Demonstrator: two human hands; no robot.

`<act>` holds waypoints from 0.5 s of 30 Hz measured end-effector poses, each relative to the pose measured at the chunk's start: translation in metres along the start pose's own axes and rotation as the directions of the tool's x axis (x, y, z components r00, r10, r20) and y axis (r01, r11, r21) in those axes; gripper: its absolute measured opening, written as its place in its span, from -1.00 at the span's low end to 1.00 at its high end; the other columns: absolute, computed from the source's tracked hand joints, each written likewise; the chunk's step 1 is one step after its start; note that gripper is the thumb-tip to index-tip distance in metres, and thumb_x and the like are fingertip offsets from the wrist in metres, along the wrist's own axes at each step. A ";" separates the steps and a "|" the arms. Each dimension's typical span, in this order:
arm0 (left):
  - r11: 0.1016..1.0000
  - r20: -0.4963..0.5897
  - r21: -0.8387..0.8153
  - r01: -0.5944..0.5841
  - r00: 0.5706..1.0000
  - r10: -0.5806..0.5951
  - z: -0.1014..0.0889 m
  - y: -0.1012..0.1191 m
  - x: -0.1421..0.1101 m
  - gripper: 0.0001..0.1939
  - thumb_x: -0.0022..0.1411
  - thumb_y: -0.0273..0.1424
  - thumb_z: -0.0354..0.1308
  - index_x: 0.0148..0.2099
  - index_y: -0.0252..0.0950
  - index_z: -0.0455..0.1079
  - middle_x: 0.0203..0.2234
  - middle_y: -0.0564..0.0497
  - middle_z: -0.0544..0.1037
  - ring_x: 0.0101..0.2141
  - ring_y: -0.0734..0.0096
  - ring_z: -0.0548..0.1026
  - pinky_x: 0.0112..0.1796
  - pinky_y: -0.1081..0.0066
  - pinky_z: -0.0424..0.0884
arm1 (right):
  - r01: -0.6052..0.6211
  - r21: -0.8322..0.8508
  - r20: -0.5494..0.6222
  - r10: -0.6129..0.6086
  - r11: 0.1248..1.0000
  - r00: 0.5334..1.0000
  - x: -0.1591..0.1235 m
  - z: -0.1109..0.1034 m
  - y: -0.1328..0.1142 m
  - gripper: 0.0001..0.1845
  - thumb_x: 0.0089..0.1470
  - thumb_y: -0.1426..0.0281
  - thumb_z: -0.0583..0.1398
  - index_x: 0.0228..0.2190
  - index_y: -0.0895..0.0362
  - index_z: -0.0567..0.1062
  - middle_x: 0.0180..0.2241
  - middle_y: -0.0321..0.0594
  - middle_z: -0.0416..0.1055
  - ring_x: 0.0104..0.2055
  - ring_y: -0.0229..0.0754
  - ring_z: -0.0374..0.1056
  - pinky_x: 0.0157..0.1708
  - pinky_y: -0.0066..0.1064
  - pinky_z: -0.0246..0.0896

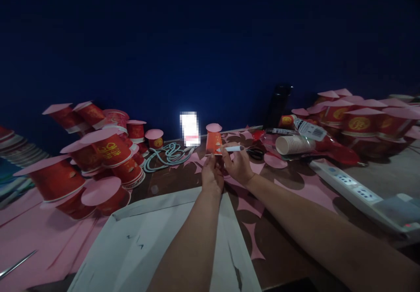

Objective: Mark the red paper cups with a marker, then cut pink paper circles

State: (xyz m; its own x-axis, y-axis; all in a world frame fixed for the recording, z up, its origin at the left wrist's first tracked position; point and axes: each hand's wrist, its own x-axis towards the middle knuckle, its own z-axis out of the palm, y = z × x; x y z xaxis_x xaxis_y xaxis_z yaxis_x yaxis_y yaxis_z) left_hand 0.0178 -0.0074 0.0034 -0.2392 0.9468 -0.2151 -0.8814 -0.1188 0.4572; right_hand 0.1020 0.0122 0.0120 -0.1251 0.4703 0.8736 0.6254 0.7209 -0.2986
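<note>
My left hand [211,174] is closed around the base of a small red paper cup [214,142], held upside down above the table. My right hand [238,165] pinches a thin white pen-like stick [231,149] with its tip laid against the cup's side. A pink paper disc [214,128] sits just above the cup; whether it touches the cup I cannot tell. Both forearms reach out from the bottom of the view.
Red cups capped with pink discs are heaped at left [98,156] and right [357,121]. Also here: a coiled cable [167,154], a sleeve of white cups [293,144], scissors [256,153], a white power strip [348,182], pink offcuts [308,189], a white bag [144,244].
</note>
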 end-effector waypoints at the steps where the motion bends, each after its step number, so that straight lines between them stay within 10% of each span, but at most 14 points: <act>1: 1.000 -0.005 -0.001 0.005 1.000 -0.005 0.001 0.000 0.000 -0.90 0.18 -0.56 0.06 -0.33 -0.36 0.41 -0.47 0.00 0.55 -0.46 0.56 0.51 -0.32 0.53 0.40 | -0.004 0.001 0.001 0.004 1.000 1.000 0.000 0.000 0.000 -0.91 0.15 0.40 0.08 -0.30 0.12 0.38 -0.32 -0.14 0.46 -0.23 -0.10 0.37 -0.20 -0.22 0.22; 15: 1.000 0.008 0.016 0.004 1.000 -0.004 0.002 0.002 -0.003 -0.85 0.22 -0.55 0.02 -0.34 -0.34 0.41 -0.45 -0.01 0.56 -0.45 0.55 0.52 -0.34 0.55 0.40 | -0.008 0.008 0.006 0.008 1.000 1.000 0.002 -0.002 -0.003 -0.87 0.16 0.38 0.06 -0.31 0.12 0.39 -0.33 -0.15 0.46 -0.23 -0.12 0.37 -0.22 -0.25 0.22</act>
State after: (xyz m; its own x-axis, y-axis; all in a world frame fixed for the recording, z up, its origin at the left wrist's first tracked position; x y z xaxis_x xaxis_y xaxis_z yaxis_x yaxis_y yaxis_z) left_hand 0.0174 -0.0101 0.0067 -0.2325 0.9497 -0.2099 -0.8757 -0.1105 0.4700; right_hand 0.1014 0.0100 0.0150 -0.1248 0.4790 0.8689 0.6200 0.7214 -0.3087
